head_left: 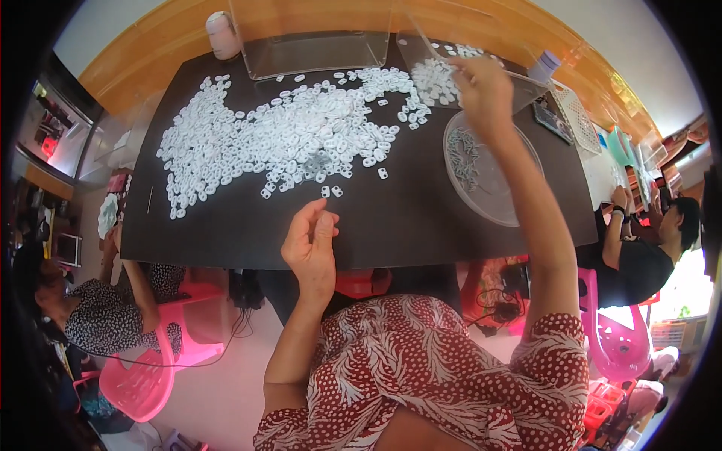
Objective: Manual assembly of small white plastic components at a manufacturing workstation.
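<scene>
My left hand (311,239) is just inside the table's near edge, fingers curled and thumb pressed against them; what they hold, if anything, is hidden. Just beyond its fingertips lie two loose white plastic pieces (331,192), small ovals with two holes. Behind them spreads a wide pile of the same pieces (301,128). My right hand (485,94) reaches over a clear plastic box (519,89) at the back right, where more white pieces (435,81) lie. Its fingers are bent together, and nothing can be made out in them. Under my right forearm stands a round clear tub (500,199) with small grey metal parts (465,159).
A large clear bin (320,56) stands at the back of the dark table (406,233), beside a pink-white bottle (222,36). A purple-capped bottle (544,66) and a phone (553,122) are at the right. People sit at left (113,316) and right (639,252).
</scene>
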`<move>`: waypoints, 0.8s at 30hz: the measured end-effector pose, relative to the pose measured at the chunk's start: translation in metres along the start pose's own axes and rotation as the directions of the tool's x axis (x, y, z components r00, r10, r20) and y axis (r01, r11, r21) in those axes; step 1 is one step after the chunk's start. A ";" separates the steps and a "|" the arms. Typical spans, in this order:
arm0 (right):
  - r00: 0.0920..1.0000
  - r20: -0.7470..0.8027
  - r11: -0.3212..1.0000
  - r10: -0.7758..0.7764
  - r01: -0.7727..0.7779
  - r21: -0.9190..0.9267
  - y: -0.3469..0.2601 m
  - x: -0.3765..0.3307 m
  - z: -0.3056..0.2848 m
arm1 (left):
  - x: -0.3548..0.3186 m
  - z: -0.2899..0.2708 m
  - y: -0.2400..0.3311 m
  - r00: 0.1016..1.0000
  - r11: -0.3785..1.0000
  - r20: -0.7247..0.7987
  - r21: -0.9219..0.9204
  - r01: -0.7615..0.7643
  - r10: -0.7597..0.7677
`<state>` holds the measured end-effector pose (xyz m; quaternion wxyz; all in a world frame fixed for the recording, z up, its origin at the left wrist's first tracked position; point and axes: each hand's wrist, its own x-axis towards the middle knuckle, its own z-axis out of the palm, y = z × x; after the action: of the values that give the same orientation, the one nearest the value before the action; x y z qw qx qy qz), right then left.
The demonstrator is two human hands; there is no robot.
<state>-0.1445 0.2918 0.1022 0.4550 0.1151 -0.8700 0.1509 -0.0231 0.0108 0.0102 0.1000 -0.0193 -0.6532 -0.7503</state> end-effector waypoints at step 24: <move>0.792 0.592 0.972 0.148 -0.227 0.060 -0.095 -0.099 0.041 | 0.005 0.010 -0.016 0.999 0.999 0.051 0.045 0.014 -0.017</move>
<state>-0.0882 0.1950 0.0129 0.1408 0.0977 -0.9630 0.2081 -0.0319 0.0222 -0.0028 0.0779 -0.0311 -0.6723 -0.7355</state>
